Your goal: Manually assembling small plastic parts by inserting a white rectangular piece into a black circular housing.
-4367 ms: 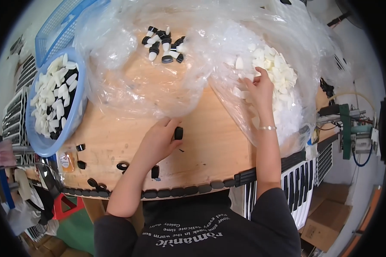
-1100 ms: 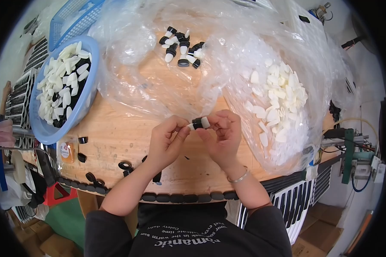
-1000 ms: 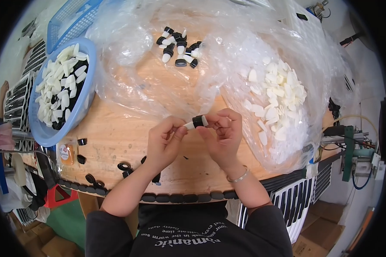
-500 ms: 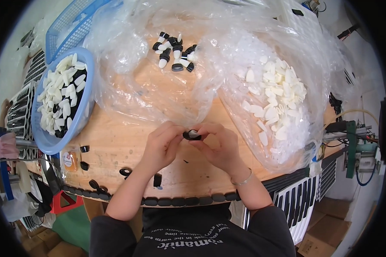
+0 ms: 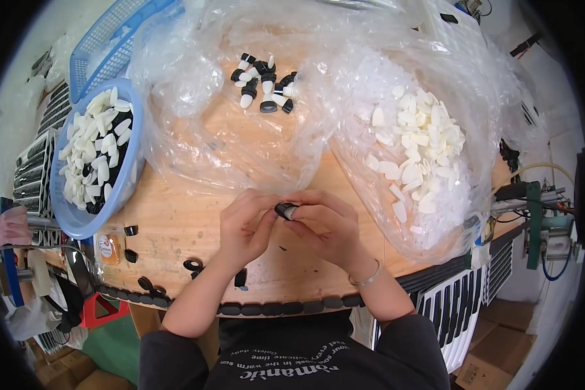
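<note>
- Well to the left of the grip, a blue tub (image 5: 135, 133) holds white and black pieces; between it and the left forearm, small black parts lie on the wooden table (image 5: 175, 211).
- Coming up from the lower left, the left forearm slants inward; the left hand (image 5: 244, 227) has bent fingers and a thumb closed in a pinch.
- Between the two hands' fingertips sits a small black piece (image 5: 283, 209), tilted, its pale insert (image 5: 292, 212) facing the right hand. Beyond the grip, well apart, is a cluster of black-and-white pieces (image 5: 268, 77).
- From the lower right, the right forearm angles inward, a bracelet (image 5: 365, 275) at its wrist; the right hand (image 5: 328, 224) is curled, thumb and fingers pinching the piece's pale end.
- Well to the right of the grip, white pieces (image 5: 429, 123) lie heaped on clear plastic.
</note>
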